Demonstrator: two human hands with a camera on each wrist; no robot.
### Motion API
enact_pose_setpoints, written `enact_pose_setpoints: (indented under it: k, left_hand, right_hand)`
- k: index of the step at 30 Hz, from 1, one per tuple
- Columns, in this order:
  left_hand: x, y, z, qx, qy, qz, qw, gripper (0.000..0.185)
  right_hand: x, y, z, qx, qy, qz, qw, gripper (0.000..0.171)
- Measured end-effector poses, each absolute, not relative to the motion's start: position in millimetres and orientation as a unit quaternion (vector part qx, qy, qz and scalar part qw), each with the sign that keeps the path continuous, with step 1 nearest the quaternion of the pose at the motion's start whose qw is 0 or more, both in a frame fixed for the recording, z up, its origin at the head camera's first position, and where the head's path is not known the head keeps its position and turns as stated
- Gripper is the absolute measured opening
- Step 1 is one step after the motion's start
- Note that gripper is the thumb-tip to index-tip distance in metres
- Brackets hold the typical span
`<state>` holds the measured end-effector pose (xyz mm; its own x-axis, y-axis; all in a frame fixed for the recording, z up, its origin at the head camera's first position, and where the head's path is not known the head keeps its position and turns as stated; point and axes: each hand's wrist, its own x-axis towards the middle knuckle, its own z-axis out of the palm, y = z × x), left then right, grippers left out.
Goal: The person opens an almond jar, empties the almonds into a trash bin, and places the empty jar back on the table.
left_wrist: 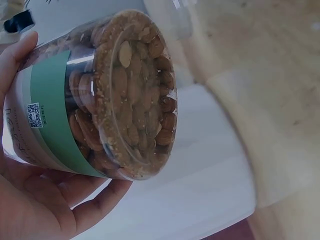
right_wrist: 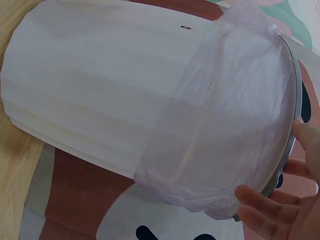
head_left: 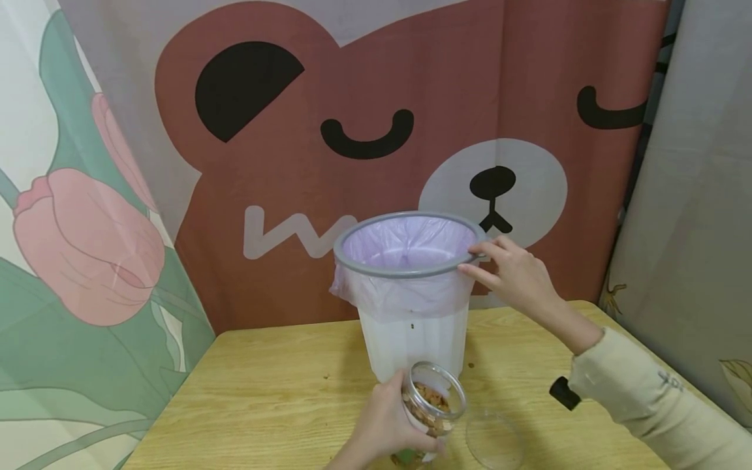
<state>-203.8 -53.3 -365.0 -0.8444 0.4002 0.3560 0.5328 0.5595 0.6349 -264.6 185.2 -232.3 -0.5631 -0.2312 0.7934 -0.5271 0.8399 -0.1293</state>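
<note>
- Far left, a tulip-print cloth [head_left: 70,261] hangs well clear of either hand's fingers.
- The left hand [head_left: 382,424] is low at the near edge of the desk [head_left: 264,391], fingers [left_wrist: 95,200] curled round a clear almond jar [head_left: 431,408]; the palm cradles its labelled side.
- The left wrist view shows the jar's base, packed with almonds, and a green label band [left_wrist: 50,110] lying against the thumb.
- The jar tilts, its open mouth pointing up and away from the fingers, towards the white bin [head_left: 411,339] just beyond them.
- The jar's mouth sits close to the bin's lower wall; whether they touch, I cannot tell.
- The bin stands upright mid-desk, with a purple liner bag [head_left: 405,245] folded over its top under a grey rim ring [head_left: 352,264].
- Just right of the left fingers, a clear round lid [head_left: 495,440] lies flat on the desk.
- The right hand [head_left: 517,274] is up at the bin's right side, fingers [right_wrist: 265,205] loosely bent and pinching the grey ring, with the bag's overhang just beneath the fingertips.
- Behind the bin, a bear-face backdrop [head_left: 364,130].
</note>
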Motion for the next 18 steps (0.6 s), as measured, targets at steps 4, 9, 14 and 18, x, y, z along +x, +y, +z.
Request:
enact_pose_setpoints:
  k: [4,9,14,18]
  left_hand:
    - [-203.6,-57.4,-352.3,-0.265,-0.879,-0.384,0.101,0.086]
    - [-203.3,-61.8,-340.7,-0.264,-0.884,-0.363,0.128,0.088]
    - [-203.2,-64.3,-334.5,-0.261,-0.889,-0.347,0.145,0.086]
    - [-202.8,-65.5,-329.4,-0.253,-0.893,-0.338,0.153,0.087]
  right_hand:
    - [-264.9,185.3,-232.1,0.216,-0.866,0.186,0.410,0.029]
    - [-264.8,184.9,-231.2,0.214,-0.867,0.190,0.408,0.030]
    - [-264.7,185.0,-231.3,0.212,-0.869,0.190,0.405,0.030]
    - [-264.5,185.2,-231.7,0.212,-0.868,0.189,0.406,0.030]
